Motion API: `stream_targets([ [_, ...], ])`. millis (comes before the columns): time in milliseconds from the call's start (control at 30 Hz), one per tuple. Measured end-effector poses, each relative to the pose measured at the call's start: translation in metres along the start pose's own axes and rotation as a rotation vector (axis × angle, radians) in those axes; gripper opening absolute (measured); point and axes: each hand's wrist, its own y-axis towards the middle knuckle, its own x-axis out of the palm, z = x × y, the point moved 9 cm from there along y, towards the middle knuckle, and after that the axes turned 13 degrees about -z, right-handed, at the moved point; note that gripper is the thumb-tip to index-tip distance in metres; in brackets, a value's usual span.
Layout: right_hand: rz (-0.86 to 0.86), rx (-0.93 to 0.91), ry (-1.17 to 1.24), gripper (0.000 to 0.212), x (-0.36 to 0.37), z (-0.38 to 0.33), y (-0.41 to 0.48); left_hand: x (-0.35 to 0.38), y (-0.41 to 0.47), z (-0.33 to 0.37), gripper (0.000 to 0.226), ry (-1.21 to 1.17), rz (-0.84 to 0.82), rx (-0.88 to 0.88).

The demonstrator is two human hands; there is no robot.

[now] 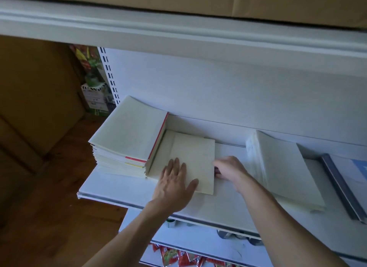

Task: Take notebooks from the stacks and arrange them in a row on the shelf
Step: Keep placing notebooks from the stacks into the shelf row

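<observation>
A tall stack of cream notebooks (127, 131) with red and yellow spines stands at the left end of the white shelf (119, 191). Beside it a low pile of notebooks (194, 153) lies flat. My left hand (174, 185) presses flat on the pile's near left corner with straight fingers. My right hand (228, 167) grips the top notebook's right edge, fingertips tucked under it. A second stack of pale notebooks (284, 171) lies further right, apart from both hands.
Dark-spined folders (343, 189) with a blue cover lie at the far right. The upper shelf (178, 32) overhangs closely, with a cardboard box on it. Red snack packets (178, 256) sit on the lower shelf. Cardboard boxes (35, 91) and wooden floor are at left.
</observation>
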Motion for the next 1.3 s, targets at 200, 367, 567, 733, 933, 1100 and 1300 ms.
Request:
stream_targets([
  [200,-0.007,-0.011,0.190,0.009,0.003,0.001,-0.004,-0.013,0.008,-0.031,0.077,-0.051,-0.005,-0.131],
  [367,0.017,0.009,0.158,0.010,-0.001,0.005,-0.003,-0.011,0.008,-0.015,0.076,-0.158,-0.032,-0.019],
  [567,0.020,-0.011,0.099,0.011,-0.003,0.007,-0.003,-0.024,0.010,-0.027,0.070,-0.477,0.111,-0.116],
  [733,0.011,-0.038,0.073,0.004,-0.003,0.007,-0.006,-0.027,0.012,-0.038,0.067,-0.809,0.153,-0.226],
  [933,0.003,-0.066,0.092,0.006,0.003,0.002,-0.011,-0.021,0.010,-0.043,0.054,-1.155,0.110,-0.267],
  [1100,0.076,-0.162,0.137,0.009,0.002,-0.011,-0.019,-0.034,-0.005,-0.036,0.040,-1.412,0.252,-0.154],
  [1300,0.092,-0.308,0.176,0.021,-0.010,-0.046,-0.039,-0.056,-0.011,0.003,0.032,-1.578,0.289,0.073],
])
